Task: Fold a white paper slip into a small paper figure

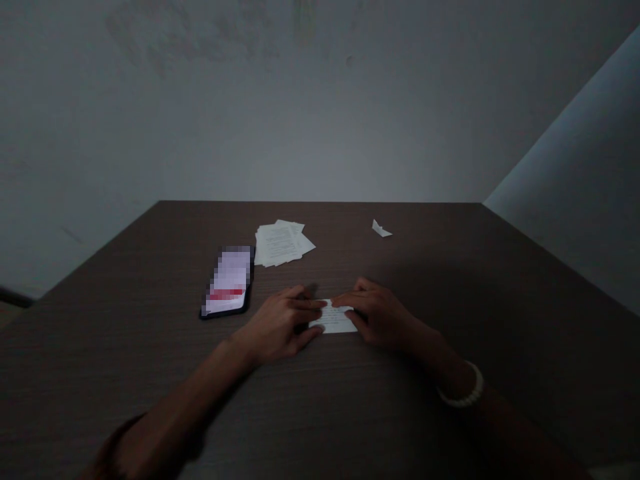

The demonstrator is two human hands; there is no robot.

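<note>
A small piece of printed white paper (336,321) lies flat on the dark table in front of me. My left hand (287,325) rests on its left end, fingers stretched out and apart, thumb near the lower edge. From the other side, my right hand (380,313) presses on the paper's upper right part with extended fingers; a pale bracelet (465,393) circles that wrist. Both hands cover parts of the sheet, so its side edges are partly hidden. Whether the paper has a fold along its top edge, I cannot tell.
A phone (227,280) with a lit, blurred screen lies left of my hands. Beyond it sits a loose stack of printed paper slips (280,243). A small folded white paper (381,229) stands toward the back right. The brown table (150,267) meets a grey wall (320,133) behind.
</note>
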